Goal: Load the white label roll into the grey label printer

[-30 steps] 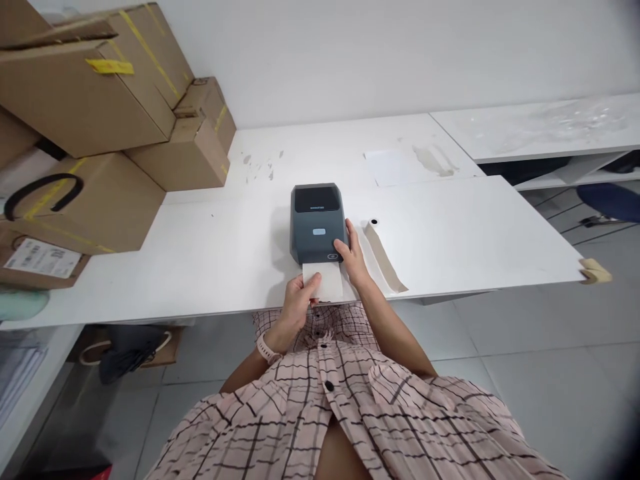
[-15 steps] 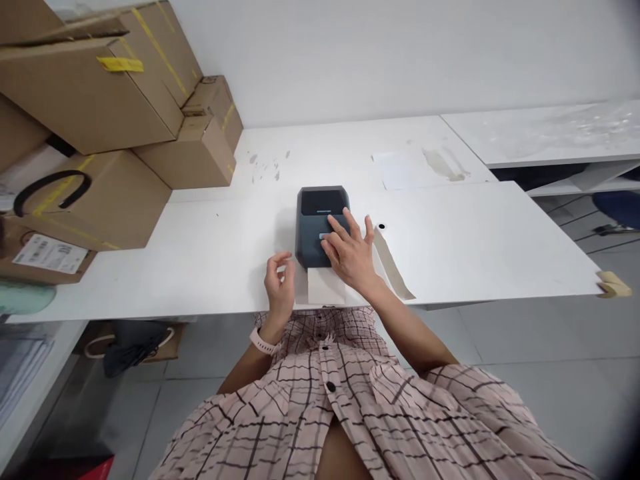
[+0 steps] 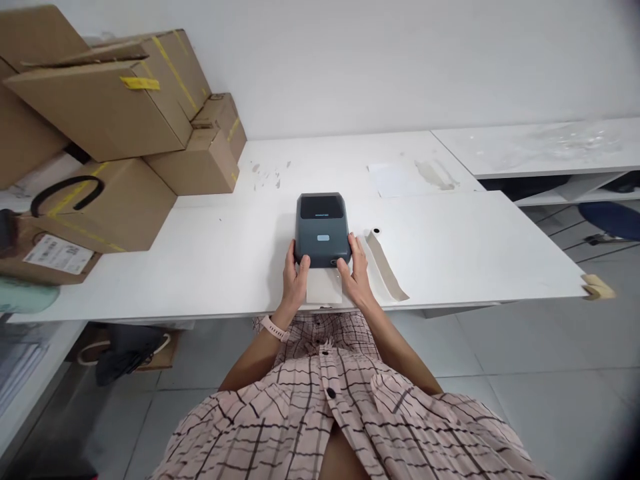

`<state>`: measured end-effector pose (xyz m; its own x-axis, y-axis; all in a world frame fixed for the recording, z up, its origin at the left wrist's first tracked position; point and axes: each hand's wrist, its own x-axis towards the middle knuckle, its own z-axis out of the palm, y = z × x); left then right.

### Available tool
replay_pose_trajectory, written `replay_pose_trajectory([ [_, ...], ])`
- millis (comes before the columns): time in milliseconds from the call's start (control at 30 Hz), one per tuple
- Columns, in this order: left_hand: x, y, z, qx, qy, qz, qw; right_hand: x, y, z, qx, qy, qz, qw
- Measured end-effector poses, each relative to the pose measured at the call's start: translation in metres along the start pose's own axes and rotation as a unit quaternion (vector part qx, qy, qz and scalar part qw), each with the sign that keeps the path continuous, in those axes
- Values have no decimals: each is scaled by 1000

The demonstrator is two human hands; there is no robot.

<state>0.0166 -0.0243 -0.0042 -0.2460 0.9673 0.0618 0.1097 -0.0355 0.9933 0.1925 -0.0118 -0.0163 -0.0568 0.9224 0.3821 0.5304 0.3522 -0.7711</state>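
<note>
A dark grey label printer (image 3: pixel 321 228) sits on the white table (image 3: pixel 450 247) close to its front edge. A white label (image 3: pixel 324 287) sticks out of its front slot and lies flat on the table. My left hand (image 3: pixel 294 280) grips the printer's front left corner. My right hand (image 3: pixel 356 272) grips its front right corner. The label lies between my two hands, touched by neither. A strip of beige backing paper (image 3: pixel 385 267) lies just right of my right hand, ending in a small roll core (image 3: pixel 375 231).
Stacked cardboard boxes (image 3: pixel 115 133) fill the table's left end. A white sheet (image 3: pixel 387 179) and stains lie further back. A second white surface (image 3: pixel 540 137) stands at the right, a blue chair (image 3: pixel 610 219) beneath it. Bags (image 3: pixel 127 347) sit under the table.
My left hand let go of the label and moved to the printer's left corner. My right hand went from the printer's top to its front right corner.
</note>
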Motion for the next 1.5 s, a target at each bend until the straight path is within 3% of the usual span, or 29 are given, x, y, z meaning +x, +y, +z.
replay_pose_trajectory([
  [267,2,-3,-3,41,24,31,998,3,-6,1,152,-3,50,987],
  [433,13,18,-7,5,27,59,998,20,-13,-19,111,-11,12,994],
  [567,54,54,-12,-14,7,121,993,72,-27,-39,-19,-14,-59,998],
  [667,95,65,-14,-36,-12,145,989,128,-37,-41,-61,8,-79,995],
  [767,122,52,-14,4,-4,61,998,181,-39,-33,-59,27,-89,994],
  [867,124,28,-9,52,-30,-32,998,225,-31,-25,-47,26,-78,995],
  [967,116,12,-3,83,-60,-54,993,264,-17,-21,-27,16,-66,997],
  [1033,113,7,1,109,-50,-58,991,284,-10,-21,-25,1,-84,996],
  [1133,113,7,3,136,-29,-56,989,289,-14,-28,-53,0,-130,990],
  [1267,114,9,4,171,-6,-62,983,241,-34,-38,-87,64,-178,978],
  [1333,113,12,5,206,21,-74,976,211,-36,-37,-90,-3,-204,975],
  [1400,112,15,6,236,32,-74,968,192,-29,-30,-101,-145,-212,961],
  [1500,112,19,8,269,24,-63,961,192,-10,-10,-154,-324,-183,915],
])
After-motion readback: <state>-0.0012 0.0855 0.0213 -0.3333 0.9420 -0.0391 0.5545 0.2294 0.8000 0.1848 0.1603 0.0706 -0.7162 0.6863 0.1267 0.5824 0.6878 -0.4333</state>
